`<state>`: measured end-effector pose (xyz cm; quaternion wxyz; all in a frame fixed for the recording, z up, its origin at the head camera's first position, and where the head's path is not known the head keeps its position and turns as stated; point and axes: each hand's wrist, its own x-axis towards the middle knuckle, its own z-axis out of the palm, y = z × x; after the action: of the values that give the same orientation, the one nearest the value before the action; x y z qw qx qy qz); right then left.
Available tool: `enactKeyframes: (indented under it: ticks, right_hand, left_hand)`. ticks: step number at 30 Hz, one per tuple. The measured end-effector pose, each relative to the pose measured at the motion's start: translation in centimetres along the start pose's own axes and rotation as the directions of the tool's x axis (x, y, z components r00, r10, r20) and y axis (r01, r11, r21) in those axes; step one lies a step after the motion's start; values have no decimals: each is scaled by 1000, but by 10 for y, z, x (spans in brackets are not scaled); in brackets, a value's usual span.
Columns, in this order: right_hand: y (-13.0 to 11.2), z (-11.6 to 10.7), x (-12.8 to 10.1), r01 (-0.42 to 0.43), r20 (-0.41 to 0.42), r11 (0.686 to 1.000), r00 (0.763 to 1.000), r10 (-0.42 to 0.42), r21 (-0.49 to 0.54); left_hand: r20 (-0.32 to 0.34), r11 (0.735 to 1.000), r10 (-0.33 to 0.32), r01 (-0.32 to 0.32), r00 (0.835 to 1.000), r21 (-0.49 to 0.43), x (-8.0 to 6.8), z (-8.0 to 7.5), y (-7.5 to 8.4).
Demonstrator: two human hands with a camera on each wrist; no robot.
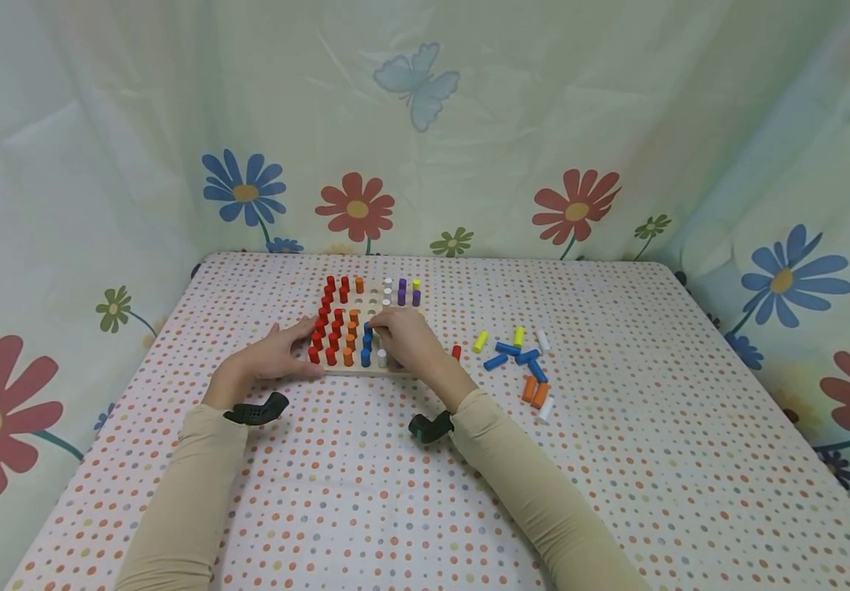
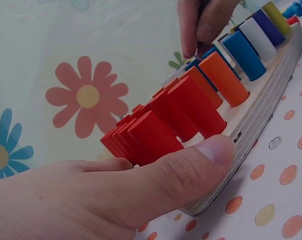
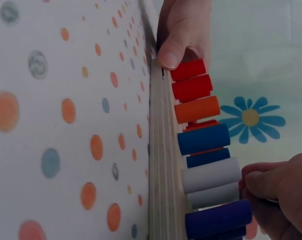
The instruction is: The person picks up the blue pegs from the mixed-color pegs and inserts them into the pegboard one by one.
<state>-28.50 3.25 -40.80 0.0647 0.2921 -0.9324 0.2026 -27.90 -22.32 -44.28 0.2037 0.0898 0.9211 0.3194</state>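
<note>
Wooden, with layered sides, a pegboard lies left of centre on the dotted tabletop, nearer its far edge than its near one. Upright red pegs occupy the two columns at the board's left edge; next come orange pegs, with bare holes between the far peg and the nearer ones, then blue pegs toward the near edge. White pegs, purple pegs and a yellow peg stand toward the board's right edge, part of which the right arm hides from the head camera. The left hand rests against the near left corner of the board, thumb and fingers spread apart, the thumb lying along the near edge beside the red pegs. The right hand reaches over the board from the right; its thumb and fingertips are drawn together, pinching the top of a blue peg in the fourth column. Right of the board, well in from the tabletop's right edge, lie loose pegs: two yellow ones, four blue ones, two orange ones and two white ones. One further red peg shows beside the right forearm, partly hidden.
</note>
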Motion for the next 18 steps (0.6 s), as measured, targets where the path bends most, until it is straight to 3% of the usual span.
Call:
enactKeyframes:
  ticks: [11, 18]
  right_hand:
    - [7, -26, -10, -74, -79, 997, 994, 74, 4]
    - [24, -45, -21, -162, -73, 986, 984, 163, 28]
  left_hand:
    - [-2, 999, 19, -19, 1000, 27, 1, 1, 0]
    - [-3, 1000, 20, -20, 1000, 15, 2, 2, -2]
